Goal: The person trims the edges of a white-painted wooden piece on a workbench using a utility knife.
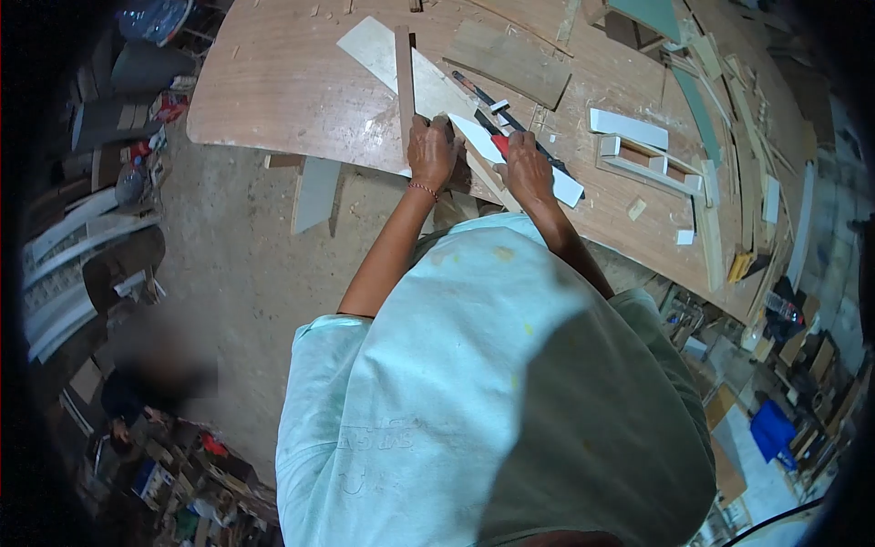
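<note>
My left hand (432, 153) is closed around the lower end of a narrow brown wood strip (405, 77), at the table's near edge. My right hand (528, 168) grips a red-handled tool (499, 144), whose dark end points up and left. Under and beside both hands lies a white strip (567, 189), running down to the right. A long pale board (369, 50) extends beyond the brown strip. Just past my right hand, a black bar clamp (513, 121) rests diagonally on the table.
The wooden table (273, 91) carries a thin brown panel (510, 64), a small compartmented wooden frame (649, 164), a white block (629, 129) and several long strips at the right. Another person (150, 383) is at the lower left, near piled scraps.
</note>
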The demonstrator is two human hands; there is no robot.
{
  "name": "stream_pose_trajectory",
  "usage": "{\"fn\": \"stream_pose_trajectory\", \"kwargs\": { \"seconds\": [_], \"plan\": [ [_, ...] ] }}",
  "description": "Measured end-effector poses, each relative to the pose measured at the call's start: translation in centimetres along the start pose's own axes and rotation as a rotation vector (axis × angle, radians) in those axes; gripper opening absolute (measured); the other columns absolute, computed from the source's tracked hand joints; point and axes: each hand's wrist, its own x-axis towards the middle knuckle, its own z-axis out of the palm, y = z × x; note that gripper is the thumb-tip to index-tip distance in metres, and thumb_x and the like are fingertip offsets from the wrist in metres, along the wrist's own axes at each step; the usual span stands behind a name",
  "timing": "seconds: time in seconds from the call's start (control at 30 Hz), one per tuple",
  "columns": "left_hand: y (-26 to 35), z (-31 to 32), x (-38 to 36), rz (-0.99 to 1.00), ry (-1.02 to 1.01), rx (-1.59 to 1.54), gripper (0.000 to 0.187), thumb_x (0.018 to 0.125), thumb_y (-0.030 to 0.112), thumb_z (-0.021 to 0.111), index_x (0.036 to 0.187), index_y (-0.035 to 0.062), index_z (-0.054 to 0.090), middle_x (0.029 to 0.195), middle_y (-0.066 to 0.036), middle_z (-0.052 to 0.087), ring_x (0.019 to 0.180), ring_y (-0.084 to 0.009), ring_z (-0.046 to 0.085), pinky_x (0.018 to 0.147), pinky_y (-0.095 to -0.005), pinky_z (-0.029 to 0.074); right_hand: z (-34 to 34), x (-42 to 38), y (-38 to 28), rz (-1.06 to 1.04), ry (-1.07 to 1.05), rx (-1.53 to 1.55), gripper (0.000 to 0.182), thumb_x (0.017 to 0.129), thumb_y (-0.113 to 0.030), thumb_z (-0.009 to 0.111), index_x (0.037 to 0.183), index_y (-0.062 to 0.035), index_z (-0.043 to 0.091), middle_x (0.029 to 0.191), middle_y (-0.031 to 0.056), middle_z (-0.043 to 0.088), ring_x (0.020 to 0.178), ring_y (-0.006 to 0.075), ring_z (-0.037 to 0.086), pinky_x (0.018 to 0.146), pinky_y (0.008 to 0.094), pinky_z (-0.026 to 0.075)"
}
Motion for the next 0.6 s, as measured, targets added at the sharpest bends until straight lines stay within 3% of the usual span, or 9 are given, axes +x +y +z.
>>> {"fn": "stream_pose_trajectory", "kwargs": {
  "seconds": [0.1, 0.27, 0.37, 0.43, 0.6],
  "plan": [
    [0.9, 0.1, -0.5, -0.108, 0.047, -0.13, 0.045, 0.063, 0.021, 0.071, 0.101, 0.0036, 0.054, 0.092, -0.019, 0.048, 0.085, -0.0352, 0.052, 0.07, -0.0396, 0.045, 0.2, 0.7, 1.1, -0.026, -0.054, -0.011, 0.05, 0.063, -0.019, 0.072, 0.099, 0.003, 0.044, 0.094, 0.0215, 0.05, 0.081, 0.0371, 0.057, 0.065, 0.0406, 0.048],
    [3.1, 0.7, -1.0, -0.262, 0.133, -0.088, 0.048, 0.062, 0.014, 0.071, 0.101, -0.0012, 0.048, 0.091, -0.02, 0.047, 0.084, -0.0358, 0.052, 0.071, -0.039, 0.045, -0.2, 1.6, 2.0, -0.15, -0.11, -0.04, 0.051, 0.063, -0.023, 0.072, 0.099, 0.0037, 0.046, 0.093, 0.0227, 0.051, 0.079, 0.0358, 0.058, 0.065, 0.0391, 0.049],
    [2.3, 2.5, -1.2, -0.278, 0.316, -0.139, 0.047, 0.062, 0.008, 0.069, 0.101, -0.0034, 0.046, 0.093, -0.021, 0.047, 0.081, -0.0362, 0.052, 0.071, -0.0388, 0.044, -0.3, 2.0, 2.4, -0.202, -0.122, -0.019, 0.05, 0.063, -0.024, 0.071, 0.097, 0.0041, 0.047, 0.092, 0.0234, 0.052, 0.079, 0.036, 0.058, 0.066, 0.0392, 0.049],
    [2.0, 2.6, -1.6, -0.331, 0.449, -0.253, 0.045, 0.061, 0.004, 0.067, 0.1, -0.0055, 0.045, 0.089, -0.021, 0.05, 0.079, -0.0347, 0.053, 0.07, -0.0378, 0.044, -0.2, 1.9, 2.4, -0.215, -0.132, 0.021, 0.051, 0.061, -0.025, 0.071, 0.096, 0.0041, 0.049, 0.091, 0.0236, 0.053, 0.08, 0.0367, 0.057, 0.067, 0.0406, 0.047],
    [2.7, 2.2, -3.1, -0.517, 0.487, -0.355, 0.048, 0.059, 0.003, 0.067, 0.101, -0.0066, 0.046, 0.081, -0.018, 0.055, 0.075, -0.028, 0.056, 0.068, -0.0346, 0.045, 0.0, 2.2, 1.9, -0.219, -0.136, 0.068, 0.051, 0.061, -0.028, 0.069, 0.09, 0.0083, 0.049, 0.085, 0.026, 0.055, 0.078, 0.0382, 0.056, 0.067, 0.042, 0.047]
  ]
}}
